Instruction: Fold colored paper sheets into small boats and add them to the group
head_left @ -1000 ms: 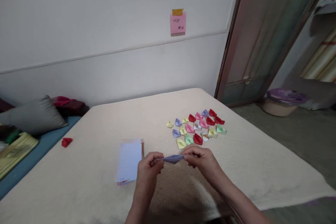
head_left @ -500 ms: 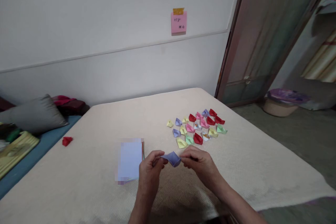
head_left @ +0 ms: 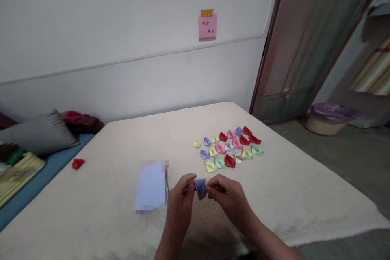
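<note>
At the lower centre of the frame, a folded violet-blue paper boat point(head_left: 200, 188) is held above the cream cloth point(head_left: 122, 142); the left hand point(head_left: 182, 196) pinches its left end between thumb and fingers; the right hand point(head_left: 227, 190) has thumb and fingertips closed on its right edge. Right of centre lie small paper boats point(head_left: 229, 146) in red, pink, yellow, green, violet and patterned white; left of the lower centre sits a paper stack point(head_left: 152, 187) with a pale blue top; a red folded paper point(head_left: 78, 164) lies near the left edge.
</note>
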A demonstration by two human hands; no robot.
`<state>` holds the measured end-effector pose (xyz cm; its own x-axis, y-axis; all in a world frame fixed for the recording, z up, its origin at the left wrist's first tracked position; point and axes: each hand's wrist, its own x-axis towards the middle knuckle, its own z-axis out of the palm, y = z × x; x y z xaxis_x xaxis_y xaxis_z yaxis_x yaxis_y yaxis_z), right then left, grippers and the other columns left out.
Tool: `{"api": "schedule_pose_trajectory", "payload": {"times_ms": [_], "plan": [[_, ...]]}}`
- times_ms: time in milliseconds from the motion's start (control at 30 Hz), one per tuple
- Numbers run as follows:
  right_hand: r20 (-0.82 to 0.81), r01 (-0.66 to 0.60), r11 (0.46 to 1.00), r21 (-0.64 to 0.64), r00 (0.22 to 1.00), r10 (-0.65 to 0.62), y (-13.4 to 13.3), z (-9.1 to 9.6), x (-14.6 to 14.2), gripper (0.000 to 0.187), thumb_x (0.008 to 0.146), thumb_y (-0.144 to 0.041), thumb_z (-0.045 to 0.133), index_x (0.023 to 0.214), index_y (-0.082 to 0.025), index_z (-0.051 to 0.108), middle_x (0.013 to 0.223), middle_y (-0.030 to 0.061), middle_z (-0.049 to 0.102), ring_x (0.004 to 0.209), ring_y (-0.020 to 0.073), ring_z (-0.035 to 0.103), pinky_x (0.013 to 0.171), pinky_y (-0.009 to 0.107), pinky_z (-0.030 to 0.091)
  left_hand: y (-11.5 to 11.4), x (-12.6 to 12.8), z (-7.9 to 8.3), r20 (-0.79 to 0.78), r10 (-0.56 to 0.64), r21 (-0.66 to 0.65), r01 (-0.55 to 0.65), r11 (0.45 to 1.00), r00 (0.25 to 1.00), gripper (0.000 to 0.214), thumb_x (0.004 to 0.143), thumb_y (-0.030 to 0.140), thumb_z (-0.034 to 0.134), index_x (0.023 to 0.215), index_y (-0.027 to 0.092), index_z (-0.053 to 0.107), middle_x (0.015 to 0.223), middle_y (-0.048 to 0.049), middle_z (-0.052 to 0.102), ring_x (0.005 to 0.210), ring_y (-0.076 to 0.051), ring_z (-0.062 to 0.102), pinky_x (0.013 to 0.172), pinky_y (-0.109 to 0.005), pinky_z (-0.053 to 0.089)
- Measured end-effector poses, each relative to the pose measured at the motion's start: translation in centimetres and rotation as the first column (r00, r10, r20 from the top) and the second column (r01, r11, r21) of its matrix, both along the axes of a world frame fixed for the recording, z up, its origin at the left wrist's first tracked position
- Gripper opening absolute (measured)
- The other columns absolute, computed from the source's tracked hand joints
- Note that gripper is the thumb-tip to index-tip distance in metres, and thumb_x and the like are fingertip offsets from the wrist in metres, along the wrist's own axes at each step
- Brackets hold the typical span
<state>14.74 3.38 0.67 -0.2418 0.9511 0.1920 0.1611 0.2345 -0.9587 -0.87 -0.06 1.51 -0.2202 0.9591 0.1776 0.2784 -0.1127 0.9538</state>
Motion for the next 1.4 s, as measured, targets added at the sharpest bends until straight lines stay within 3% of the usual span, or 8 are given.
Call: {"api": "schedule_pose_trajectory", "payload": {"times_ms": [133, 233, 400, 600, 700, 867, 1133, 1400], "plan": [[0.021, 0.031, 0.998, 0.05, 0.999, -0.033, -0.1, 0.1, 0.0, 0.009, 0.074, -0.017, 0.063, 0.066, -0.02, 0.062, 0.059, -0.0007, 0.062, 0.058, 0.0152, 0.058, 0.055, 0.024, 0.042, 0.0, 0.4, 0.3, 0.112, -0.074, -0.051, 0.08, 0.996, 0.991, 0.046, 0.073, 0.023, 0.065, 0.118, 0.02, 0.056, 0.093, -0.0062, 0.068, 0.078, -0.018, 0.063, 0.066, -0.026, 0.048], [0.017, 0.049, 0.997, 0.053, 0.999, -0.05, -0.3, 0.2, 0.0, 0.01, 0.075, -0.018, 0.062, 0.065, -0.02, 0.061, 0.059, -0.0006, 0.061, 0.058, 0.0154, 0.057, 0.055, 0.024, 0.042, 0.0, 0.8, 0.2, 0.094, -0.097, -0.038, 0.101, 0.994, 0.991, 0.059, 0.067, 0.017, 0.067, 0.124, 0.021, 0.051, 0.1, -0.0066, 0.068, 0.086, -0.02, 0.064, 0.071, -0.029, 0.049], [0.052, 0.039, 0.995, 0.091, 0.998, -0.044, -0.7, 0.2, -0.5, 0.012, 0.077, -0.018, 0.06, 0.065, -0.021, 0.061, 0.064, -0.0003, 0.06, 0.06, 0.0145, 0.055, 0.056, 0.024, 0.041, -0.2, 1.5, -0.4, 0.061, -0.098, -0.035, 0.101, 0.994, 0.993, 0.049, 0.076, 0.02, 0.06, 0.124, 0.021, 0.051, 0.094, -0.0056, 0.069, 0.08, -0.019, 0.064, 0.072, -0.032, 0.05], [0.068, 0.116, 0.982, 0.149, 0.99, -0.127, -0.1, 0.3, 0.0, 0.004, 0.076, -0.023, 0.063, 0.075, -0.021, 0.06, 0.065, -0.0011, 0.055, 0.058, 0.0142, 0.049, 0.056, 0.026, 0.039, 0.2, 1.0, -1.0, 0.277, -0.066, -0.049, 0.083, 0.995, 0.959, 0.044, 0.073, 0.017, 0.062, 0.116, 0.018, 0.055, 0.08, -0.0026, 0.068, 0.072, -0.017, 0.062, 0.066, -0.028, 0.047], [-0.016, 0.114, 0.993, 0.018, 0.993, -0.114, 0.8, 0.5, 0.6, 0.011, 0.075, -0.026, 0.063, 0.084, -0.021, 0.06, 0.065, -0.0021, 0.055, 0.058, 0.0139, 0.05, 0.055, 0.025, 0.039, 0.5, 0.4, -1.0, 0.384, -0.043, -0.069, 0.075, 0.995, 0.923, 0.045, 0.068, 0.015, 0.064, 0.112, 0.016, 0.055, 0.075, -0.001, 0.068, 0.067, -0.014, 0.06, 0.061, -0.024, 0.043], [-0.178, -0.196, 0.94, -0.28, 0.973, 0.15, 1.4, 0.8, 0.7, 0.011, 0.069, -0.025, 0.063, 0.076, -0.017, 0.062, 0.057, -0.0032, 0.056, 0.052, 0.012, 0.05, 0.049, 0.023, 0.037, 0.7, 0.1, -1.0, 0.442, -0.087, -0.082, 0.136, 0.987, 0.893, 0.046, 0.067, 0.015, 0.066, 0.111, 0.016, 0.054, 0.076, -0.0022, 0.07, 0.067, -0.015, 0.061, 0.061, -0.025, 0.043], [-0.276, -0.117, 0.942, -0.315, 0.961, 0.027, 1.2, 0.7, 0.4, 0.015, 0.063, -0.022, 0.064, 0.077, -0.019, 0.062, 0.051, -0.006, 0.056, 0.044, 0.0099, 0.048, 0.045, 0.022, 0.035, 0.7, 0.4, -0.3, 0.474, -0.12, -0.058, 0.166, 0.984, 0.873, 0.02, 0.064, 0.014, 0.07, 0.08, 0.018, 0.06, 0.07, 0.0009, 0.067, 0.062, -0.012, 0.059, 0.058, -0.021, 0.043], [-0.337, -0.182, 0.926, -0.332, 0.939, 0.064, 1.2, 0.5, 0.4, 0.016, 0.063, -0.019, 0.064, 0.079, -0.018, 0.062, 0.051, -0.0056, 0.058, 0.043, 0.0094, 0.05, 0.042, 0.02, 0.035, 0.8, 0.4, -0.9, 0.57, -0.083, -0.061, 0.143, 0.988, 0.818, 0.011, 0.06, 0.015, 0.072, 0.068, 0.016, 0.064, 0.071, -0.0006, 0.069, 0.062, -0.012, 0.058, 0.056, -0.022, 0.042]]}}
